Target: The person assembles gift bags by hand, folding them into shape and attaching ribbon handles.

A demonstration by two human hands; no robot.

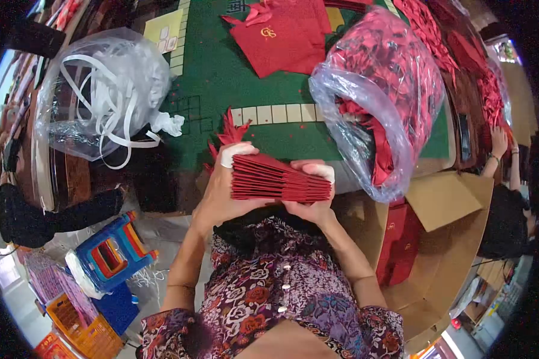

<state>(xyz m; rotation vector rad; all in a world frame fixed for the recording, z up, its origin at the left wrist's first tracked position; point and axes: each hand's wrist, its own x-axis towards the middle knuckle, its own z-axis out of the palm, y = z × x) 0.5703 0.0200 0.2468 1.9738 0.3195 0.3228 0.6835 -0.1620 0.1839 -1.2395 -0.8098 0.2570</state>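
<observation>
As the left hand [218, 188] and right hand [314, 210] clamp its ends in their fingers [308, 164], the red stack [275, 182] sits between them at the desk's [209, 66] near edge. It looks light, stiffish, and likely to slip apart unless gripped at both ends. Some fingers vanish behind it; beyond, crinkled plastic blurs the bag's [395, 66] contents, and the packets [275, 45] run out of sight.
</observation>
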